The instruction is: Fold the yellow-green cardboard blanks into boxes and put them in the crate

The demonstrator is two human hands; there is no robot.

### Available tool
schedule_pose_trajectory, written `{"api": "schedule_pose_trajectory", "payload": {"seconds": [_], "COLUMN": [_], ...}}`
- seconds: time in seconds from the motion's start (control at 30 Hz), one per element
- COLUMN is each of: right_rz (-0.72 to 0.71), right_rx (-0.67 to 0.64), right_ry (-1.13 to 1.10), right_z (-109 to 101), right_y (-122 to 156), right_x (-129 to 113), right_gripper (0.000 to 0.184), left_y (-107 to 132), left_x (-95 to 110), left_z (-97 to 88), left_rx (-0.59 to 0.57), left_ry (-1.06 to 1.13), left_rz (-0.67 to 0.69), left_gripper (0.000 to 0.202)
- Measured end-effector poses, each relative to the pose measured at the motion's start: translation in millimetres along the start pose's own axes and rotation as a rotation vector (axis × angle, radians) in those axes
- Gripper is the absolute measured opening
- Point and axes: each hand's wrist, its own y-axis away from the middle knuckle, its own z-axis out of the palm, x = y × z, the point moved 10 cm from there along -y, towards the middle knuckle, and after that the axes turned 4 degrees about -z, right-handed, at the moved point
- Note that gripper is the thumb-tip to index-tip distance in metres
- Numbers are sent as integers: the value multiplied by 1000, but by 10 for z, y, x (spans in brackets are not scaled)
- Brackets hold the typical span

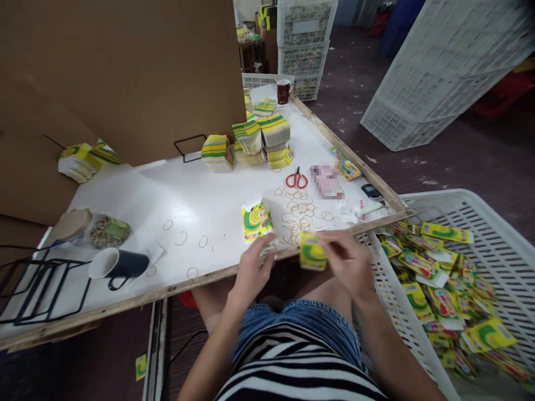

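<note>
My right hand [349, 262] is closed around a small stack of yellow-green packets [312, 252] held just off the near edge of the white table [175, 200]. My left hand [256, 267] rests its fingertips on another stack of packets [256, 221] that stands at the table's near edge; its fingers are partly curled and somewhat blurred. Several loose rubber bands [298, 214] lie on the table just beyond both hands.
Red scissors [296, 179] lie past the bands. Bundled packet stacks [261, 139] sit at the far middle. A dark mug [119, 264] lies tipped at the left, beside a black wire rack [37, 284]. A white crate [493, 245] of loose packets stands at my right.
</note>
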Motion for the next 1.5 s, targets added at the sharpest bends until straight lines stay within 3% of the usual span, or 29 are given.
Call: {"api": "schedule_pose_trajectory", "payload": {"seconds": [0.07, 0.1, 0.13, 0.2, 0.27, 0.43, 0.57, 0.63, 0.7, 0.73, 0.8, 0.87, 0.9, 1.0, 1.07, 1.13, 1.2, 1.3, 1.4, 1.5], "right_rz": [-53, -74, -85, -80, -6, 266, 403, 467, 489, 482, 456, 446, 450, 484, 496, 464, 373, 111, -170, -250], "right_rx": [305, 386, 436, 416, 300, -7, -182, -218, -202, -185, -179, -225, -260, -332, -336, -327, -280, -174, -297, -430], "right_ry": [301, 406, 458, 440, 307, -62, -412, -560, -630, -635, -627, -634, -644, -690, -689, -584, -379, -140, -116, -123], "right_z": [-596, -786, -914, -953, -757, 135, 756, 937, 989, 979, 956, 988, 1027, 1155, 1195, 1163, 1029, 772, 812, 924], "right_y": [-43, -54, -63, -94, -108, 37, 156, 195, 203, 200, 202, 240, 272, 385, 434, 431, 355, 156, 63, 58], "right_x": [-48, -82, -100, -75, 43, 269, 221, 233, 268, 282, 280, 240, 213, 149, 137, 132, 105, -121, -441, -547], "right_gripper": [17, 19, 21, 23, 24, 26, 36, 36, 32, 29, 27, 27, 28, 35, 38, 37, 31, 19, 39, 40], "left_y": [-80, -118, -155, -210, -241, -239, -4, 152, 285, 326, 332, 296, 273, 235, 253, 272, 290, 303, 301, 300], "left_x": [-89, -159, -234, -375, -446, -350, -11, 171, 273, 281, 179, -69, -210, -423, -404, -372, -370, -398, -400, -395], "left_z": [-182, -232, -249, -286, -315, -407, -530, -336, -87, -30, -86, -201, -193, 77, 226, 285, 310, 314, 310, 285], "left_rx": [114, 129, 109, 75, 44, 45, 280, 193, 33, 8, 90, 200, 197, -41, -192, -254, -267, -250, -255, -251], "left_ry": [-210, -286, -339, -385, -395, -340, -236, -190, -122, -82, 46, 264, 398, 755, 889, 956, 987, 1006, 1011, 1010], "left_rz": [66, 77, 81, 52, 15, -15, 156, 287, 357, 352, 240, 29, -92, -376, -464, -499, -523, -543, -543, -551], "left_gripper": [46, 50, 48, 39, 31, 18, 24, 29, 30, 28, 24, 34, 42, 56, 55, 51, 50, 49, 47, 48]}}
